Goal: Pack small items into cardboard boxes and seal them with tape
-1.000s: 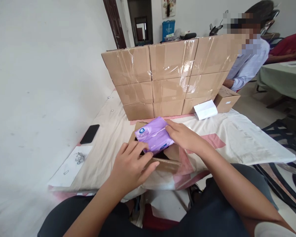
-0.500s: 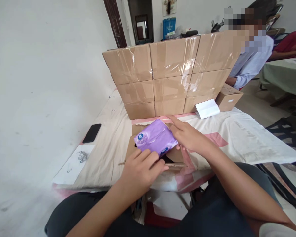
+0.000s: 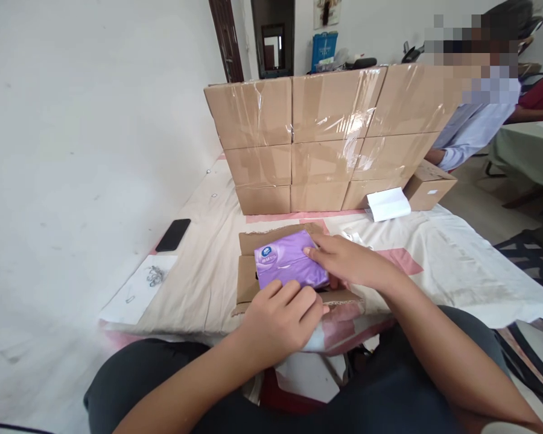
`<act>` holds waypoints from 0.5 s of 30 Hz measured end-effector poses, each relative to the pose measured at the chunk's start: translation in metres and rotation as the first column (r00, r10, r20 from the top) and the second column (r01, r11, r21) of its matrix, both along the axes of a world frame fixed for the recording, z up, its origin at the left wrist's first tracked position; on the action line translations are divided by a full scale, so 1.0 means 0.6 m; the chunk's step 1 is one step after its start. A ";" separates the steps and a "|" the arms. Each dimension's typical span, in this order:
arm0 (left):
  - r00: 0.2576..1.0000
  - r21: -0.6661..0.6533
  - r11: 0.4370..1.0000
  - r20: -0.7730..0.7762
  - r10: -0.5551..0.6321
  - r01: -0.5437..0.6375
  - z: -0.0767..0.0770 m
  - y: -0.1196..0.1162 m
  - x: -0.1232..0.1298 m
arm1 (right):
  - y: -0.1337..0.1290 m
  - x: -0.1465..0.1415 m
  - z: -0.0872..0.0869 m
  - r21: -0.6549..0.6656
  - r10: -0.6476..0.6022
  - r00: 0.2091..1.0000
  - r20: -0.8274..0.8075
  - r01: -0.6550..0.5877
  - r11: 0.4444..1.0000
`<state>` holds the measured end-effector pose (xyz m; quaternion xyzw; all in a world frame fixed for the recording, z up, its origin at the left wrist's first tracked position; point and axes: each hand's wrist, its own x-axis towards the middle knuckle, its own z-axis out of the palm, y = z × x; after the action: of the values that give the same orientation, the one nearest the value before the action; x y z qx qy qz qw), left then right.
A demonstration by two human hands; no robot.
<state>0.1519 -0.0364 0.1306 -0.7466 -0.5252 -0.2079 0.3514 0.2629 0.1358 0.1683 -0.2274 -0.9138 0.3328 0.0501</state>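
Observation:
A purple tissue pack with a blue round label lies tilted over a small open cardboard box on the cloth-covered table. My right hand grips the pack's right end, thumb on top and the other fingers mostly hidden behind and below. At the box's near side, my left hand has its fingers curled over the front flap, close against the pack's lower edge. The palm side of that hand is out of sight. Torn-looking flaps of the box spread out at the back, left and front.
A taped wall of stacked cartons stands behind. Folded white paper and a single carton are right of it. Left lie a black phone and a white sheet with small wire-like pieces. A person sits beyond the cartons.
The tissue pack has come lower and more level over the box, with my right thumb now on its top. The box's back flap shows more. The camera view has shifted slightly.

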 end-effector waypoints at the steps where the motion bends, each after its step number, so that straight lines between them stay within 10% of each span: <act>1: 1.000 0.002 1.000 -0.005 -0.001 0.001 -0.002 0.000 0.002 | -0.009 -0.004 -0.006 0.019 -0.013 1.000 0.027 0.012 1.000; 8: 1.000 0.006 1.000 -0.019 -0.009 0.009 -0.010 0.005 0.004 | -0.041 -0.027 -0.028 0.318 -0.026 0.960 0.279 -0.067 0.946; 15: 0.999 -0.152 0.988 0.011 0.034 -0.032 0.014 -0.010 -0.002 | -0.016 -0.019 -0.029 0.316 0.015 0.979 0.204 -0.080 0.945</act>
<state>0.1507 -0.0424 0.1389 -0.7611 -0.5542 -0.1663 0.2933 0.2515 0.1259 0.1511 -0.2259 -0.9615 0.1556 -0.0131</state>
